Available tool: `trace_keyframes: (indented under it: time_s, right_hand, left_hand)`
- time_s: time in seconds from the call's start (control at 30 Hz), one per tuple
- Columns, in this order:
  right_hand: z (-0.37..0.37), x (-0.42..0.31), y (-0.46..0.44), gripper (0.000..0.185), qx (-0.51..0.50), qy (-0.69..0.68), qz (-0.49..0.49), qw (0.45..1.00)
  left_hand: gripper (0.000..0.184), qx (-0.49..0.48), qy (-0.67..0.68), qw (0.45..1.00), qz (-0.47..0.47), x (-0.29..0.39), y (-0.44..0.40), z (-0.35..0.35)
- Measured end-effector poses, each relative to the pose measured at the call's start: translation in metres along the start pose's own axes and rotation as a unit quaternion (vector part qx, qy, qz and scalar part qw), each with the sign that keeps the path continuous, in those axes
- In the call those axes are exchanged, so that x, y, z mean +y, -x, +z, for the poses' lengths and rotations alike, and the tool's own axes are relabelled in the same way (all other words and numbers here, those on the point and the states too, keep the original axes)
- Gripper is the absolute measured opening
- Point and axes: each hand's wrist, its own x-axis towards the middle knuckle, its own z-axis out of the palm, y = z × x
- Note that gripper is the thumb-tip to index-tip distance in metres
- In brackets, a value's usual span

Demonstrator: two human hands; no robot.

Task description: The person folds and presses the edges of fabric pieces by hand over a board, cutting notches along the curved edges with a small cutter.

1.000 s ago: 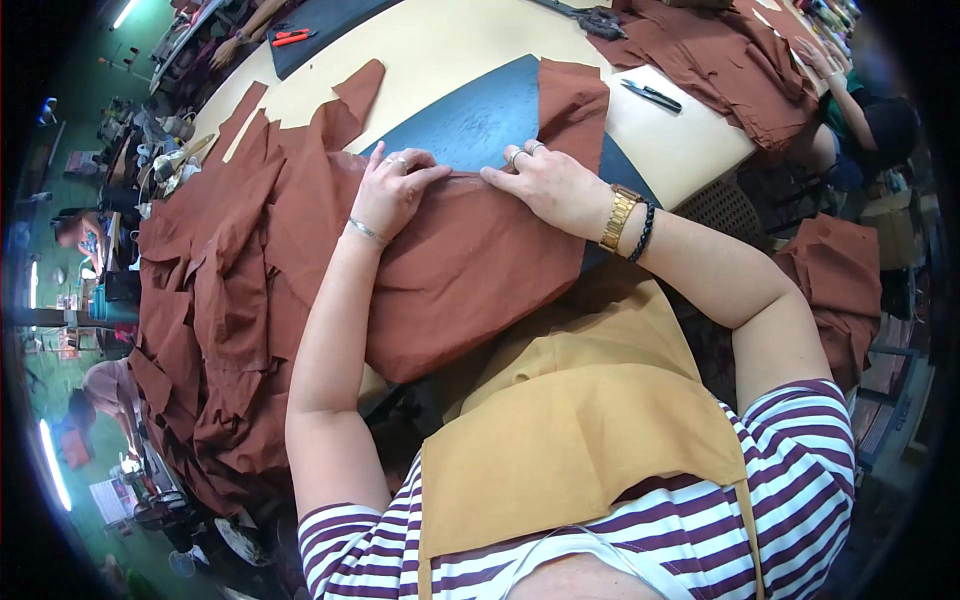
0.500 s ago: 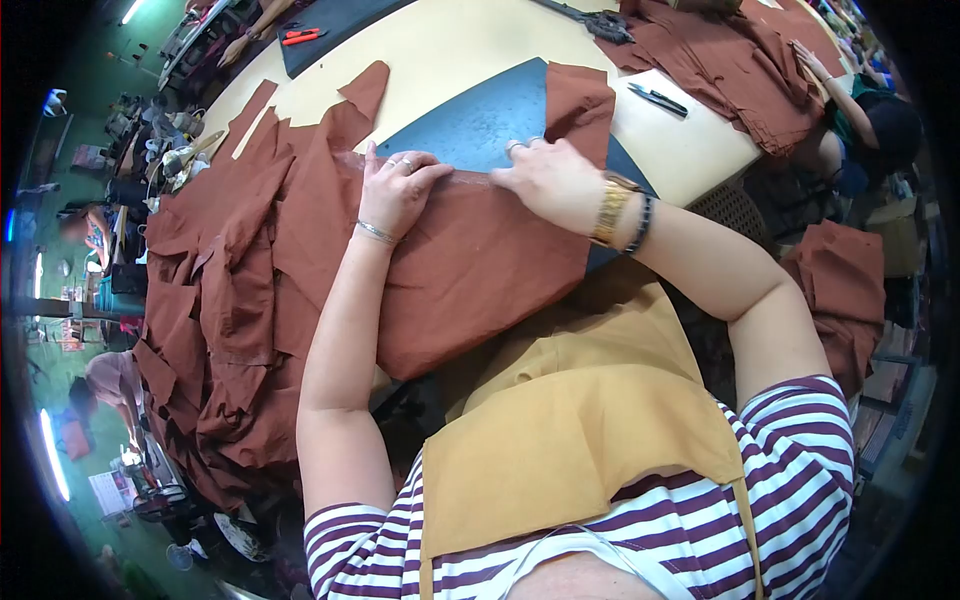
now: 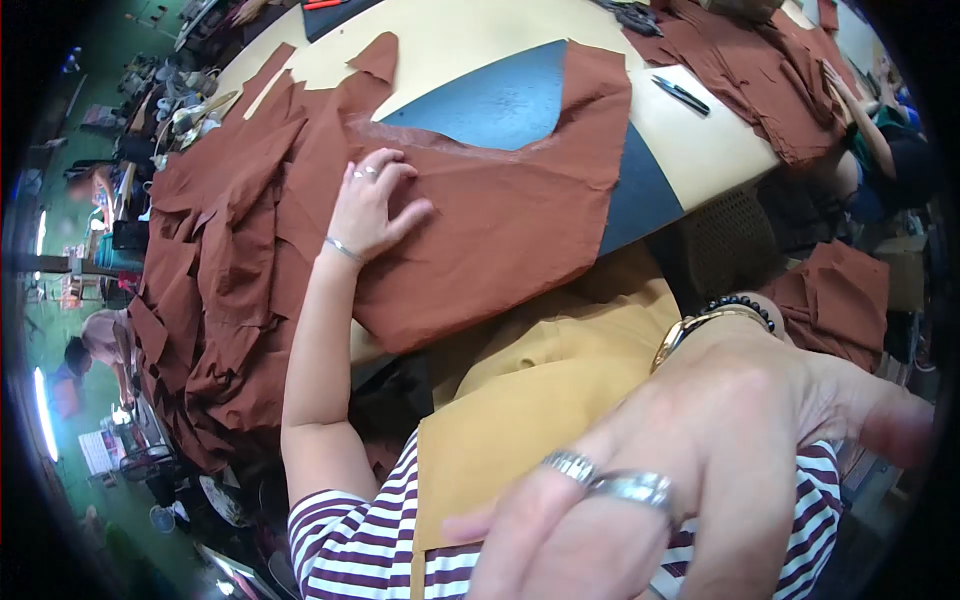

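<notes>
My left hand (image 3: 380,203) rests on the rust-brown cloth (image 3: 480,240), its fingers apart and slightly bent, near a curved cut edge marked with a pale line. The cloth lies over a dark blue board (image 3: 500,100), which shows inside the curve. Large and close to the camera is my right hand (image 3: 690,450), raised in front of the mustard apron (image 3: 520,400). Its thumb is spread to the right, its other fingers point down, and the fingertips are cut off or blurred. Nothing can be seen in it.
Crumpled brown cloth (image 3: 220,250) covers the left side. A dark pen-like tool (image 3: 682,94) lies on the cream table (image 3: 720,150). More brown cloth (image 3: 760,70) is at the upper right, beside a person's arm (image 3: 865,125). Folded brown cloth (image 3: 835,305) sits lower right.
My right hand has left the cloth edge and come back close to the camera. My left hand has opened and moved slightly down and left. The cloth's curved edge now lies uncovered.
</notes>
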Motion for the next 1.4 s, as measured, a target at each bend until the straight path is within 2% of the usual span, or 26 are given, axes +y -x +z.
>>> trace_keyframes:
  time_s: [0.03,0.2,0.23,0.27,0.33,0.37,0.4,0.43,0.47,0.5,0.6,0.67,0.7,0.8,0.87,0.93,0.97,1.0,1.07,1.1,1.2,1.27,1.4]
  right_hand:
    - [0.002,0.000,0.001,0.043,0.004,0.002,0.001,1.000]
    - [0.001,0.008,-0.007,0.052,0.004,-0.002,-0.009,1.000]
    - [0.000,0.010,-0.008,0.054,0.006,0.001,-0.011,1.000]
    - [-0.001,0.011,-0.007,0.056,0.014,0.008,-0.008,1.000]
    - [-0.012,0.016,-0.005,0.060,0.054,0.033,-0.010,0.998]
    - [-0.022,0.022,0.000,0.062,0.097,0.063,-0.003,0.993]
    - [-0.032,0.031,0.005,0.064,0.147,0.111,0.014,0.983]
    - [-0.044,0.043,0.012,0.066,0.203,0.170,0.042,0.963]
    - [-0.053,0.056,0.019,0.068,0.260,0.252,0.099,0.927]
    - [-0.057,0.071,0.027,0.070,0.301,0.341,0.191,0.870]
    - [-0.050,0.114,0.050,0.075,0.304,0.523,0.454,0.654]
    - [-0.061,0.145,0.068,0.076,0.283,0.565,0.465,0.620]
    - [-0.069,0.157,0.072,0.074,0.277,0.617,0.425,0.602]
    - [-0.108,0.153,0.070,0.073,0.204,0.621,0.373,0.658]
    - [-0.141,0.146,0.074,0.069,0.176,0.593,0.351,0.703]
    - [-0.158,0.132,0.070,0.070,0.161,0.608,0.370,0.684]
    - [-0.162,0.132,0.069,0.064,0.180,0.642,0.303,0.681]
    - [-0.161,0.131,0.065,0.061,0.194,0.612,0.270,0.718]
    - [-0.154,0.131,0.055,0.055,0.221,0.544,0.202,0.784]
    - [-0.145,0.134,0.050,0.048,0.226,0.551,0.159,0.787]
    - [-0.134,0.156,0.048,0.048,0.206,0.570,0.123,0.786]
    - [-0.135,0.165,0.050,0.047,0.185,0.580,0.155,0.778]
    - [-0.132,0.162,0.047,0.044,0.154,0.602,0.173,0.765]
  left_hand:
    - [0.058,-0.037,0.011,0.999,-0.036,0.001,0.010,0.004]
    - [0.075,-0.053,-0.011,0.978,-0.200,0.042,0.017,0.035]
    - [0.077,-0.063,0.026,0.974,-0.218,0.057,0.016,0.038]
    - [0.079,-0.074,0.069,0.968,-0.229,0.074,0.012,0.042]
    - [0.080,0.010,0.307,0.928,-0.212,0.093,0.006,0.039]
    - [0.078,0.042,0.258,0.956,-0.129,0.069,0.008,0.071]
    - [0.076,0.057,0.283,0.947,-0.142,0.074,0.007,0.051]
    - [0.076,0.072,0.308,0.936,-0.155,0.079,0.005,0.032]
    - [0.076,0.078,0.240,0.961,-0.116,0.063,0.007,0.025]
    - [0.078,0.049,0.114,0.982,-0.144,0.055,0.012,0.022]
    - [0.082,-0.051,-0.028,0.980,-0.189,0.041,0.031,0.025]
    - [0.083,-0.035,-0.058,0.975,-0.210,0.056,0.043,0.023]
    - [0.084,-0.029,-0.074,0.972,-0.219,0.067,0.051,0.020]
    - [0.083,-0.054,-0.134,0.969,-0.202,0.112,0.069,-0.002]
    - [0.081,-0.047,-0.114,0.979,-0.164,0.135,0.074,-0.012]
    - [0.078,-0.041,-0.070,0.987,-0.142,0.142,0.076,-0.009]
    - [0.073,-0.026,-0.067,0.988,-0.140,0.140,0.072,-0.007]
    - [0.068,-0.013,-0.063,0.988,-0.138,0.137,0.065,-0.004]
    - [0.057,0.075,-0.034,0.989,-0.125,0.126,0.043,0.004]
    - [0.051,0.081,-0.009,0.987,-0.137,0.121,0.030,0.007]
    - [0.043,0.157,0.074,0.979,-0.108,0.095,-0.014,0.037]
    - [0.036,0.178,0.161,0.967,-0.084,0.076,-0.036,0.063]
    - [0.022,0.166,0.184,0.967,-0.059,0.071,-0.035,0.065]
